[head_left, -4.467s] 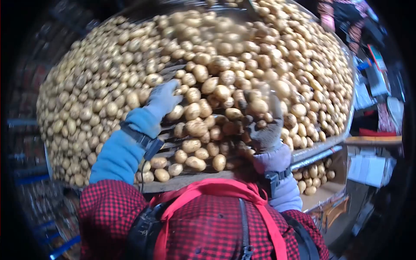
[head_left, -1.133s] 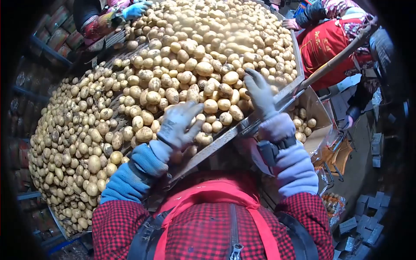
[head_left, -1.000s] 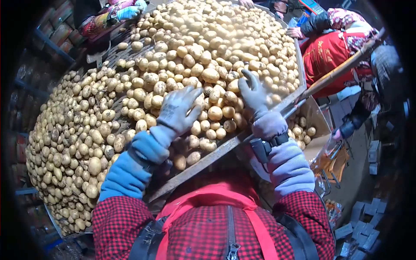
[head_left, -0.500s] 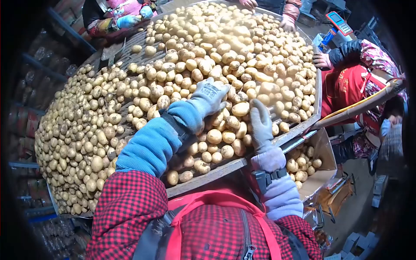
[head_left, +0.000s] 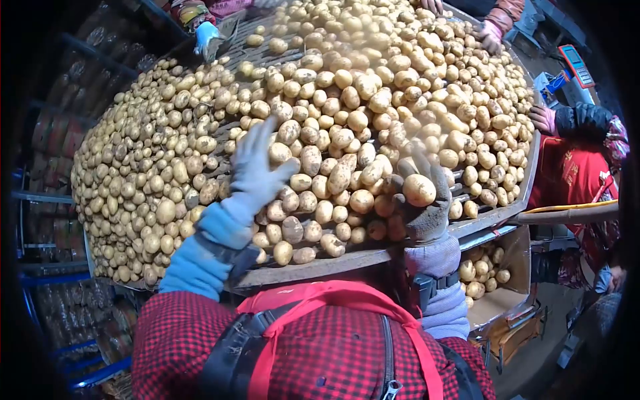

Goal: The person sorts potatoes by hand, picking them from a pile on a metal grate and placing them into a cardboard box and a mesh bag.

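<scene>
Many potatoes lie heaped across a wide slatted sorting table. My left hand, in a grey-white glove, is open over the heap's left part, fingers spread and pointing away from me. Potatoes lie around its fingertips and thumb. On the right, my right hand, in a dirty grey glove, is turned up near the table's front edge. Its fingers and thumb curve around a single round potato. Other potatoes partly hide its inner side.
A cardboard box with potatoes stands below the table's right edge. Other people's gloved hands rest at the far side, one blue glove at left and a pink glove at right. A handheld device stands at upper right.
My left hand has moved left off the middle of the heap and spread its fingers. My right hand has turned up and now has a potato. The view has shifted.
</scene>
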Tool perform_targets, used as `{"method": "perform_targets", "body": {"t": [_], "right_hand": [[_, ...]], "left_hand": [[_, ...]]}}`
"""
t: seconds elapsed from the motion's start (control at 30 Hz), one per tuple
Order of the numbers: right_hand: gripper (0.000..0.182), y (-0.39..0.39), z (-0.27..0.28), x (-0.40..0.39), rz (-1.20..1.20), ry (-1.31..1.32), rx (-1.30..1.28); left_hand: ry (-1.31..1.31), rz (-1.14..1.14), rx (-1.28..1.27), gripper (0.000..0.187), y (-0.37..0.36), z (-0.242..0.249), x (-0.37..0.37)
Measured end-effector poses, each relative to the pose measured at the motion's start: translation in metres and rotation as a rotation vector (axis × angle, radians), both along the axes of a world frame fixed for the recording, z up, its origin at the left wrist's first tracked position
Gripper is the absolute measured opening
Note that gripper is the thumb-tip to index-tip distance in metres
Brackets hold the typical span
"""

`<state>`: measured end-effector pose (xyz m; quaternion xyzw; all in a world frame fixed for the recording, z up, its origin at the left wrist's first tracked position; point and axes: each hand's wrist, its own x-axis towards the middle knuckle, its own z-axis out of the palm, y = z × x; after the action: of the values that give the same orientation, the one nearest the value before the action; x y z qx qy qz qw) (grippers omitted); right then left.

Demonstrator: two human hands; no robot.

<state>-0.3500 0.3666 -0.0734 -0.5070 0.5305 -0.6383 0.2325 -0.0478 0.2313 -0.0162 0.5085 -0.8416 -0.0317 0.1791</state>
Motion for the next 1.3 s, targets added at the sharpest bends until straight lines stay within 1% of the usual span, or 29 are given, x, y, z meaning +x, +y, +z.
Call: {"method": "perform_targets", "body": {"t": [0.07, 0.1, 0.13, 0.2, 0.23, 0.27, 0.33, 0.37, 0.4, 0.47, 0.5, 0.53, 0.57, 0.6, 0.63, 0.67, 0.7, 0.73, 0.77, 0.8, 0.87, 0.93, 0.97, 1.0, 1.07, 1.2, 1.23, 1.27, 1.3], "right_hand": [[0.058, 0.0, 0.009, 0.01, 0.239, -1.2, 0.208], [0.054, 0.001, 0.018, 0.014, 0.243, -1.368, 0.208], [0.054, 0.001, 0.011, 0.013, 0.247, -1.372, 0.217], [0.063, 0.003, -0.01, 0.007, 0.326, -0.98, 0.229], [0.074, -0.001, -0.012, 0.011, 0.225, -1.006, 0.227], [0.074, -0.003, -0.018, 0.011, 0.229, -1.002, 0.23], [0.071, -0.005, -0.026, 0.009, 0.187, -0.769, 0.21], [0.073, -0.006, -0.022, 0.012, 0.182, -0.727, 0.151], [0.073, -0.007, -0.019, 0.014, 0.178, -0.726, 0.146], [0.064, -0.005, -0.015, 0.013, 0.187, -0.555, 0.066], [0.056, -0.003, -0.005, 0.007, 0.387, -1.388, 0.032], [0.056, -0.003, -0.003, 0.01, 0.378, -1.384, 0.032], [0.054, -0.005, -0.002, 0.018, 0.252, -1.093, 0.058], [0.055, -0.006, -0.001, 0.022, 0.13, -0.803, 0.082], [0.052, -0.004, 0.005, 0.019, 0.135, -0.798, 0.139], [0.052, -0.003, 0.0, 0.014, 0.122, -0.808, 0.136], [0.052, -0.001, -0.009, 0.006, 0.264, -0.91, 0.048], [0.052, 0.0, -0.019, 0.0, 0.41, -1.006, -0.04], [0.052, -0.001, -0.024, -0.003, 0.561, -1.097, -0.131], [0.052, 0.001, -0.021, -0.003, 0.493, -1.105, -0.083], [0.053, 0.006, -0.017, -0.003, 0.392, -1.082, 0.001], [0.054, 0.008, -0.015, 0.0, 0.367, -1.079, 0.048], [0.054, 0.005, -0.014, 0.001, 0.364, -1.078, 0.061], [0.054, 0.005, -0.014, 0.003, 0.363, -1.08, 0.079], [0.055, 0.004, -0.011, 0.005, 0.36, -1.079, 0.105], [0.056, 0.003, -0.001, 0.007, 0.348, -1.131, 0.137], [0.056, 0.004, 0.003, 0.006, 0.339, -1.156, 0.142], [0.057, 0.004, 0.008, 0.006, 0.334, -1.206, 0.144], [0.057, 0.004, 0.014, 0.006, 0.32, -1.262, 0.145]], "left_hand": [[-0.12, 0.054, 0.129, 0.103, -0.006, -0.035, 0.045], [-0.236, 0.042, 0.145, 0.104, -0.004, -0.03, 0.04], [-0.351, 0.03, 0.16, 0.105, -0.002, -0.022, 0.03], [-0.302, 0.037, 0.213, 0.104, -0.019, -0.023, 0.007], [-0.32, 0.04, 0.184, 0.102, -0.025, -0.027, -0.009], [-0.336, 0.04, 0.152, 0.1, -0.027, -0.03, -0.028], [-0.259, 0.075, 0.141, 0.097, -0.025, -0.024, -0.069], [-0.097, 0.018, 0.119, 0.094, -0.026, -0.028, -0.084], [-0.036, -0.116, 0.002, 0.09, -0.03, -0.053, -0.094], [-0.115, -0.37, 0.21, 0.086, -0.015, -0.008, -0.129], [-0.049, -0.49, 0.222, 0.083, -0.019, -0.011, -0.133], [0.016, -0.61, 0.239, 0.08, -0.023, -0.013, -0.135], [0.121, -0.604, 0.129, 0.075, -0.031, -0.01, -0.133], [0.231, -0.584, 0.092, 0.073, -0.045, -0.005, -0.124], [0.242, -0.548, 0.028, 0.069, -0.06, 0.003, -0.108], [0.293, -0.483, 0.002, 0.066, -0.08, 0.002, -0.089], [0.198, -0.376, -0.122, 0.064, -0.09, 0.006, -0.063], [0.187, -0.268, -0.006, 0.064, -0.097, 0.016, -0.038], [0.121, -0.126, 0.087, 0.066, -0.097, 0.019, -0.011], [-0.001, -0.105, 0.097, 0.067, -0.1, 0.013, 0.013], [-0.397, -0.15, 0.372, 0.068, -0.093, 0.021, 0.028], [-0.516, -0.313, 0.237, 0.071, -0.078, 0.009, 0.028], [-0.512, -0.268, 0.308, 0.073, -0.08, 0.003, 0.02], [-0.543, -0.207, 0.288, 0.071, -0.08, -0.001, 0.007], [-0.711, -0.191, 0.343, 0.068, -0.09, -0.003, -0.018], [-0.615, -0.254, 0.307, 0.068, -0.098, -0.011, -0.01], [-0.552, -0.3, 0.268, 0.052, -0.099, -0.016, -0.005], [-0.556, -0.313, 0.229, 0.053, -0.099, -0.021, -0.001], [-0.58, -0.293, 0.256, 0.054, -0.099, -0.021, -0.004]]}}
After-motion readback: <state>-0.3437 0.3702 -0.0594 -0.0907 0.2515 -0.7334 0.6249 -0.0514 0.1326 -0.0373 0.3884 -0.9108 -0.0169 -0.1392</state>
